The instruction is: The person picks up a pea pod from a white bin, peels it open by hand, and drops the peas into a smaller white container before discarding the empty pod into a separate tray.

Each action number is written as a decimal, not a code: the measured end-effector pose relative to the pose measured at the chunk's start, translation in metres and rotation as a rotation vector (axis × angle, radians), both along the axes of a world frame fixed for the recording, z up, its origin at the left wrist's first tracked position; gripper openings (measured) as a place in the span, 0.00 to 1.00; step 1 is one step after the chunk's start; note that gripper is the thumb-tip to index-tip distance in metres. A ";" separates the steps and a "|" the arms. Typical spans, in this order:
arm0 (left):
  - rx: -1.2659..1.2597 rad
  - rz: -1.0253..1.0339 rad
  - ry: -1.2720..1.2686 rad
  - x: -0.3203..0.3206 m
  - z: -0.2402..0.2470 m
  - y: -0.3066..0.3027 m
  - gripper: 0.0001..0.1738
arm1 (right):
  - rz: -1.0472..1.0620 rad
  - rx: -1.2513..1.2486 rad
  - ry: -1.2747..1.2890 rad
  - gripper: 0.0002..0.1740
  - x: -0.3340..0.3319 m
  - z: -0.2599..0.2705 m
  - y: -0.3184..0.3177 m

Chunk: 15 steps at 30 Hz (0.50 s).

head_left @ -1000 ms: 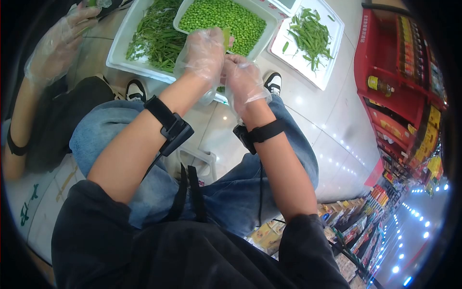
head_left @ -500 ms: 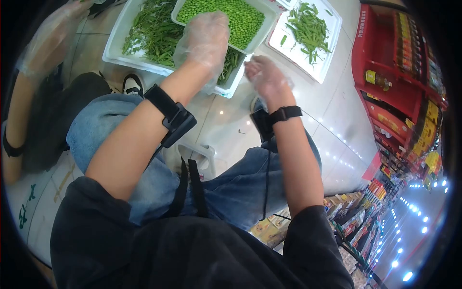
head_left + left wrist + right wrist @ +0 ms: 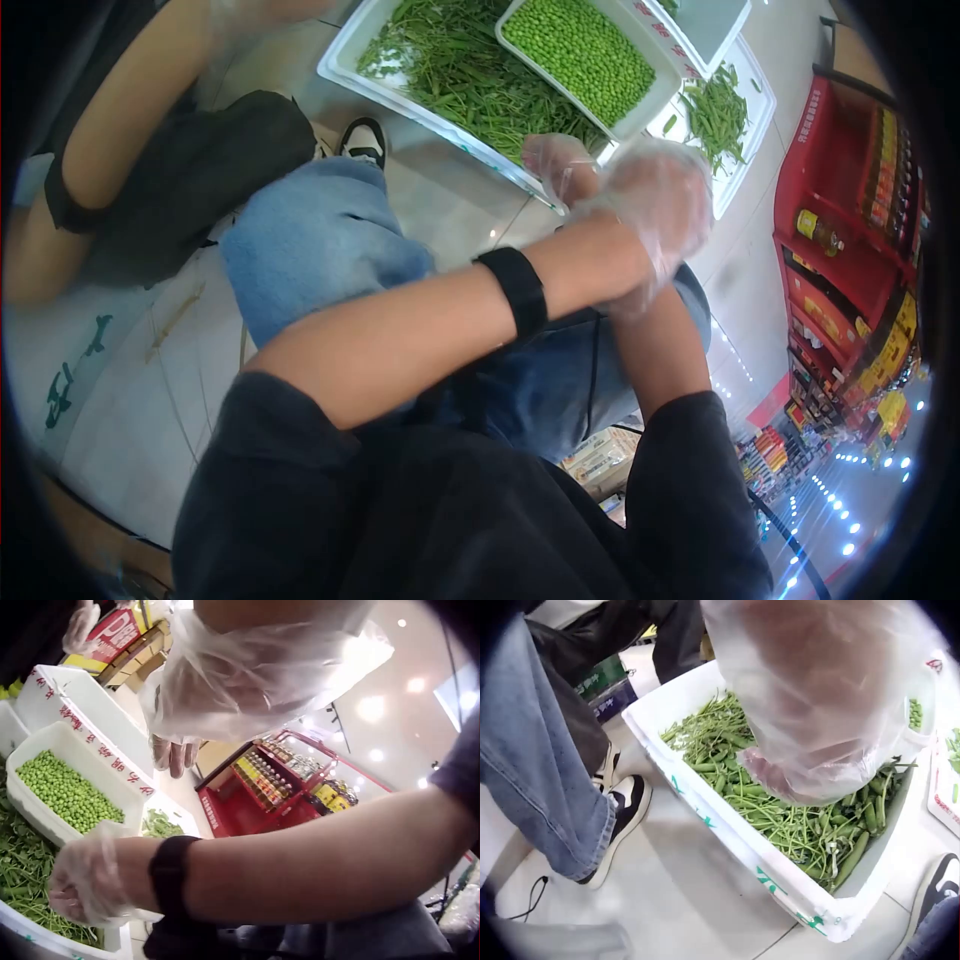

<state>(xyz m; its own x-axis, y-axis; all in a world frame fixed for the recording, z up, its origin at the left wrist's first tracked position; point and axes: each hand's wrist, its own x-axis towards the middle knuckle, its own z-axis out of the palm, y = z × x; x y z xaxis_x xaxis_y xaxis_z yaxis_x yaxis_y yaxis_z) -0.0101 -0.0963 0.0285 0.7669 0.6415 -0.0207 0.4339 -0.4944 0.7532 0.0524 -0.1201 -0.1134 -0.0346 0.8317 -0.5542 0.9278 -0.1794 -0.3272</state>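
My left arm crosses over my right in the head view. My left hand [image 3: 660, 195], in a clear plastic glove, is out to the right beside the white tray [image 3: 757, 95]; its fingers [image 3: 176, 754] hang extended in the left wrist view, nothing visible between them. Long green pea pods [image 3: 720, 115] lie on that tray. My gloved right hand [image 3: 86, 877] is low over the near corner of the white foam box [image 3: 727, 840], above green pods and stems [image 3: 742, 795]. The back of this hand hides most of its fingers; I cannot tell if they hold a pod.
A white tub [image 3: 640, 120] of shelled green peas [image 3: 580, 55] sits over the box's right part. Another person's gloved hand [image 3: 270, 12] is at upper left. A red shelf with bottles [image 3: 850, 190] stands to the right; shoes [image 3: 626, 817] flank the box.
My hands parted from above the peas. My left hand swung right across my right forearm, towards the tray; my right hand moved out, then back to the box. The view shifted left.
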 end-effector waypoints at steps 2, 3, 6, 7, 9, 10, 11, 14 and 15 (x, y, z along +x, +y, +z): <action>0.058 -0.027 -0.028 -0.001 0.003 -0.008 0.18 | 0.066 0.063 0.122 0.06 0.002 -0.069 0.009; 0.063 -0.034 -0.034 -0.006 0.004 -0.006 0.18 | 0.102 0.064 0.048 0.08 -0.009 -0.076 0.016; 0.070 -0.056 -0.020 -0.021 0.011 0.010 0.17 | 0.041 0.105 -0.060 0.09 -0.012 -0.160 0.014; 0.068 -0.069 -0.003 -0.027 0.012 0.018 0.17 | -0.072 0.137 -0.097 0.08 -0.012 -0.185 0.014; 0.049 -0.092 0.060 -0.041 0.014 0.035 0.17 | -0.089 -0.076 -0.178 0.15 -0.023 -0.150 0.039; 0.034 -0.104 0.110 -0.051 0.014 0.048 0.17 | -0.226 -0.047 -0.152 0.15 -0.028 -0.135 0.040; 0.012 -0.130 0.174 -0.061 0.012 0.066 0.17 | -0.362 -0.023 -0.128 0.15 -0.027 -0.135 0.040; -0.040 -0.180 0.336 -0.084 0.004 0.116 0.17 | -0.271 -0.030 -0.175 0.17 -0.028 -0.137 0.048; -0.059 -0.188 0.369 -0.089 0.003 0.123 0.17 | -0.220 -0.035 -0.215 0.17 -0.031 -0.133 0.051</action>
<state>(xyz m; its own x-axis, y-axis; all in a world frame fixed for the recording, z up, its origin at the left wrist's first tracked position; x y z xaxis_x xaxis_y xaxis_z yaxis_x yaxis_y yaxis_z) -0.0989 0.0267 0.0318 0.8049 0.4804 -0.3483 0.5860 -0.5514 0.5938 0.0218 -0.0693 -0.2465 0.2655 0.7864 -0.5578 0.9126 -0.3915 -0.1177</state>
